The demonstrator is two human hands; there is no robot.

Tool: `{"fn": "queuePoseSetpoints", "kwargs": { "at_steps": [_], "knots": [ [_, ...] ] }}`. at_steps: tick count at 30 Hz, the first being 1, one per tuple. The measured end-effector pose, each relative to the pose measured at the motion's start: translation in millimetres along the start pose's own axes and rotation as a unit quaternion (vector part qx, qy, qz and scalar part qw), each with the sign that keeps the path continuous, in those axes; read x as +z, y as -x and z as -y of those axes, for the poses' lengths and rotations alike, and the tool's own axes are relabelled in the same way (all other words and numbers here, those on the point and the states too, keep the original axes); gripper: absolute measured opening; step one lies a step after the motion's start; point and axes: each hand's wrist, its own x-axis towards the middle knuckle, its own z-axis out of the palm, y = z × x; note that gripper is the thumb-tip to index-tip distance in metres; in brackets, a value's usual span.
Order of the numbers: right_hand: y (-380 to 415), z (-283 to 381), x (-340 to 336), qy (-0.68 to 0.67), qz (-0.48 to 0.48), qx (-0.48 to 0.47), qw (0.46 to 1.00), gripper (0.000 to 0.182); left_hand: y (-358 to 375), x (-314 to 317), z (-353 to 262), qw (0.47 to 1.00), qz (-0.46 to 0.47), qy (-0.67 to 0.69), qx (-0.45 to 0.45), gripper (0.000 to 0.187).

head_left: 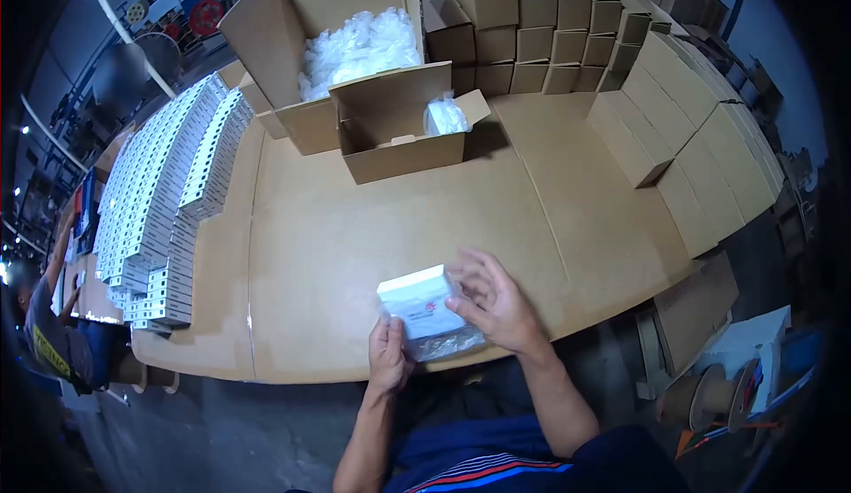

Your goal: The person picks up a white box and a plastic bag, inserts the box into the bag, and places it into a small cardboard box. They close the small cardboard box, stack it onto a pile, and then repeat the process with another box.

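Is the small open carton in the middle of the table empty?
No, the small open carton has a clear plastic bag lying inside it.

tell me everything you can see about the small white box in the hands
The small white box is flat and rectangular, apparently thin card, with a red mark and faint print on its top face that is too small to read. It is tilted, its far edge raised, over the near edge of the cardboard-covered table. Clear plastic wrap crinkles around its lower end. The left hand holds it from below at the near corner; the right hand rests its fingers against the right side.
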Motion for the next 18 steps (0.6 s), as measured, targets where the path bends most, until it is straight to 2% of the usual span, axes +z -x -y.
{"fn": "queuePoseSetpoints", "kwargs": {
  "at_steps": [1,4,5,8,11,17,18],
  "knots": [
    [4.7,-2.7,6.4,-0.056,-0.040,0.006,0.998,0.047,0.5,-0.7,1.6,1.000,-0.002,-0.004,0.009,0.037],
    [15.5,-22.0,8.6,-0.185,-0.034,0.067,0.980,0.030,-1.9,-9.7,7.0,0.998,0.003,-0.038,0.041,0.042],
    [18.9,-25.9,13.2,-0.219,-0.066,0.057,0.972,0.017,-3.9,-15.2,9.2,0.996,0.009,-0.064,0.054,0.045],
    [21.0,-22.4,22.9,-0.261,-0.113,0.011,0.959,0.018,-7.4,-11.9,4.7,0.989,0.014,-0.130,0.069,0.055],
    [20.3,-29.5,19.8,-0.271,-0.097,-0.017,0.957,0.017,-9.2,1.0,-6.3,0.984,0.045,-0.150,0.080,0.065],
    [20.4,-21.1,23.4,-0.133,-0.129,-0.067,0.980,0.010,-6.6,18.0,-11.2,0.975,0.069,-0.166,0.133,0.072],
    [20.8,-19.9,24.1,-0.089,-0.140,-0.098,0.981,0.010,-6.8,17.3,-8.6,0.972,0.078,-0.166,0.145,0.072]
  ]
}}
